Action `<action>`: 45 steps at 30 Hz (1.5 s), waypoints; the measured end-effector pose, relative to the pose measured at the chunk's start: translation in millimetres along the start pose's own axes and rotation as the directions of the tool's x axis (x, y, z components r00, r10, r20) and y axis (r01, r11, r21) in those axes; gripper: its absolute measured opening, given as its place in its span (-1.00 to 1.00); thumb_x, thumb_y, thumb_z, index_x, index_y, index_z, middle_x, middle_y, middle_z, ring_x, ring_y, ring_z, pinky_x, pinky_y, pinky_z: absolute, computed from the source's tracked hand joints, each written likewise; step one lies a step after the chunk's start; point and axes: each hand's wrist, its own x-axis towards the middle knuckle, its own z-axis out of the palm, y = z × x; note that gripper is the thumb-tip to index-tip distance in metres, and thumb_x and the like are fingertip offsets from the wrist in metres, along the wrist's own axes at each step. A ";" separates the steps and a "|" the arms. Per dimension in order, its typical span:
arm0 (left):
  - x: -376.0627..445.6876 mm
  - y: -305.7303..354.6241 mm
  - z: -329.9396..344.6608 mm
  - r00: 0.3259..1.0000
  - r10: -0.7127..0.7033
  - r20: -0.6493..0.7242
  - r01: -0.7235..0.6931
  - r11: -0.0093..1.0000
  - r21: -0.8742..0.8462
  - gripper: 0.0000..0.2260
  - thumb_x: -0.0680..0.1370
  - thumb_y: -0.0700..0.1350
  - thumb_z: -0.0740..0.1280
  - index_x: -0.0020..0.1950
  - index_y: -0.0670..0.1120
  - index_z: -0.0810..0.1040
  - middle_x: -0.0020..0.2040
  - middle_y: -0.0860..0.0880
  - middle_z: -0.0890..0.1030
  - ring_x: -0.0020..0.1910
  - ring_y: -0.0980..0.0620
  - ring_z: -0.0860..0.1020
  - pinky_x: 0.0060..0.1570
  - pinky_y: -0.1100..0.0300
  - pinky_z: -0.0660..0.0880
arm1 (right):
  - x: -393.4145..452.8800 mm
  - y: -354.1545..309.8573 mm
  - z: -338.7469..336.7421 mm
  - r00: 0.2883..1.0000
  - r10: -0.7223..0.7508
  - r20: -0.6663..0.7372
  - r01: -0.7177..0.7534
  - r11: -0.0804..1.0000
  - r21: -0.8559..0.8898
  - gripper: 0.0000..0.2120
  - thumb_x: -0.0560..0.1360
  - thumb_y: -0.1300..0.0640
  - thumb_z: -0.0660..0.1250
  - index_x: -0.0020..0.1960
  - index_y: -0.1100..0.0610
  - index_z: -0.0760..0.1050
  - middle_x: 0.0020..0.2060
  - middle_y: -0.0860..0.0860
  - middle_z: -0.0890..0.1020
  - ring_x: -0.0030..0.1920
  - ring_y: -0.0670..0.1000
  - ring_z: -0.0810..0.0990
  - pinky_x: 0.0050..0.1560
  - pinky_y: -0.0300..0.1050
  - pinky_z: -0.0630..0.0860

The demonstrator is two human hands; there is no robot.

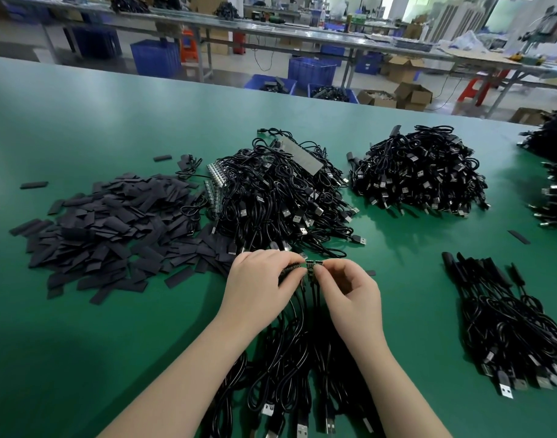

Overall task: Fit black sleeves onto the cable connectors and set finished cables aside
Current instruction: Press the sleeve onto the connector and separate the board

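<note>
Cables [289, 374] trail toward the camera from the fingers; left hand [258, 286] and right hand [349, 292] pinch small connectors [312, 266] between fingertips; sleeves [112, 229] heaped left of them; no legible writing.

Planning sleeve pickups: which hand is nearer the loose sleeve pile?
Left. The left hand sits beside the sleeve pile; the right hand lies farther away, beyond the left hand.

Green work table [112, 128] near. Far: long metal benches [270, 30], blue crates [155, 60] and cardboard boxes [409, 96] on grey floor [239, 74]; red stool [474, 90] far right.
</note>
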 end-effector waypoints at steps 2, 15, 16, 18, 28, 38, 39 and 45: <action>-1.5 0.2 0.3 1.000 0.006 -0.010 -0.006 1.000 0.003 -0.73 0.58 0.11 0.30 0.25 0.13 0.59 0.09 0.19 0.63 0.15 0.18 0.53 0.20 0.31 0.13 | 1.2 -0.2 -0.4 0.999 0.045 -0.002 -0.044 0.998 0.046 -0.88 0.51 0.19 0.45 -0.13 -0.02 0.62 -0.24 -0.13 0.69 -0.20 -0.17 0.63 -0.13 -0.37 0.51; -0.7 3.9 -2.3 0.981 -0.162 0.103 0.192 0.825 -0.531 -0.87 0.47 -0.09 0.48 -0.10 0.16 0.63 -0.15 0.25 0.64 -0.11 0.25 0.60 -0.08 0.43 0.48 | 1.6 -6.7 -5.5 0.996 0.071 0.053 -0.081 0.974 0.213 -0.78 0.46 0.23 0.49 -0.19 -0.11 0.70 -0.21 -0.08 0.73 -0.18 -0.17 0.66 -0.13 -0.35 0.53; 0.0 3.2 -3.4 0.977 -0.166 0.137 0.214 0.805 -0.554 -0.87 0.46 -0.08 0.49 -0.10 0.15 0.64 -0.16 0.24 0.65 -0.12 0.24 0.61 -0.09 0.43 0.48 | 1.3 -6.9 -5.7 0.996 0.074 0.058 -0.086 0.972 0.220 -0.76 0.47 0.22 0.48 -0.19 -0.12 0.70 -0.23 -0.10 0.72 -0.20 -0.19 0.66 -0.14 -0.36 0.53; 2.3 1.7 -5.2 0.969 -0.165 0.186 0.244 0.782 -0.574 -0.90 0.45 -0.06 0.51 -0.10 0.12 0.66 -0.17 0.20 0.66 -0.15 0.23 0.61 -0.10 0.42 0.48 | 0.8 -6.9 -5.7 0.994 0.085 0.074 -0.101 0.967 0.233 -0.76 0.47 0.21 0.48 -0.18 -0.15 0.69 -0.24 -0.11 0.72 -0.23 -0.21 0.64 -0.16 -0.37 0.52; 7.4 -2.6 -12.3 0.924 -0.126 0.360 0.347 0.669 -0.657 -0.94 0.49 -0.08 0.47 -0.15 0.08 0.70 -0.27 -0.09 0.68 -0.25 0.09 0.61 -0.17 0.18 0.57 | 1.9 -11.8 -11.4 0.966 0.057 0.251 -0.132 0.947 0.292 -0.93 0.33 0.01 0.47 -0.19 -0.07 0.69 -0.31 -0.08 0.66 -0.31 -0.15 0.56 -0.21 -0.30 0.53; 3.8 -3.4 -6.1 0.906 -0.107 0.410 0.400 0.536 -0.744 -0.82 0.52 -0.19 0.44 -0.20 0.08 0.69 -0.32 0.08 0.64 -0.30 0.20 0.57 -0.21 0.38 0.47 | 5.4 -4.0 -12.1 0.944 0.084 0.319 -0.209 0.901 0.380 -0.92 0.37 0.10 0.44 -0.22 0.11 0.65 -0.37 -0.05 0.62 -0.34 -0.13 0.53 -0.26 -0.31 0.48; 3.9 -3.3 -5.6 0.902 -0.101 0.420 0.407 0.524 -0.748 -0.82 0.52 -0.20 0.44 -0.20 0.08 0.69 -0.32 0.10 0.63 -0.30 0.21 0.56 -0.20 0.38 0.47 | 5.9 -2.9 -11.5 0.937 0.093 0.337 -0.231 0.888 0.397 -0.93 0.38 0.11 0.44 -0.22 0.11 0.64 -0.38 -0.05 0.61 -0.36 -0.14 0.52 -0.28 -0.32 0.47; 6.4 -5.7 -4.0 0.889 -0.101 0.446 0.439 0.465 -0.769 -0.81 0.51 -0.24 0.43 -0.21 0.03 0.71 -0.31 0.06 0.63 -0.32 0.19 0.54 -0.22 0.36 0.47 | 8.0 -2.4 -5.4 0.901 0.164 0.402 -0.372 0.770 0.519 -0.92 0.38 0.17 0.41 -0.26 0.13 0.65 -0.38 0.02 0.61 -0.40 -0.12 0.52 -0.34 -0.31 0.47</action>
